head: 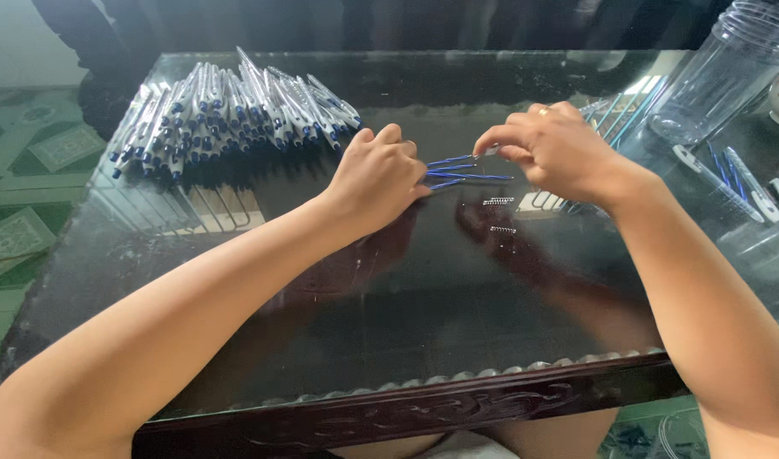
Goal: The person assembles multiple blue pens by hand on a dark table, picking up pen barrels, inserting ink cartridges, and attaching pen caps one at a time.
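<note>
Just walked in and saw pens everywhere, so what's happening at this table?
A person sits at a dark glass-topped table. The left hand grips a bunch of thin blue pen refills, while the right hand pinches the tip of one. Two small metal springs lie loose on the glass just below. A pile of white-and-blue pens sits at the far left, and a clear plastic jar lies at the right.

Glass-topped table (236, 280), pens (228, 106), springs (498, 201)
</note>
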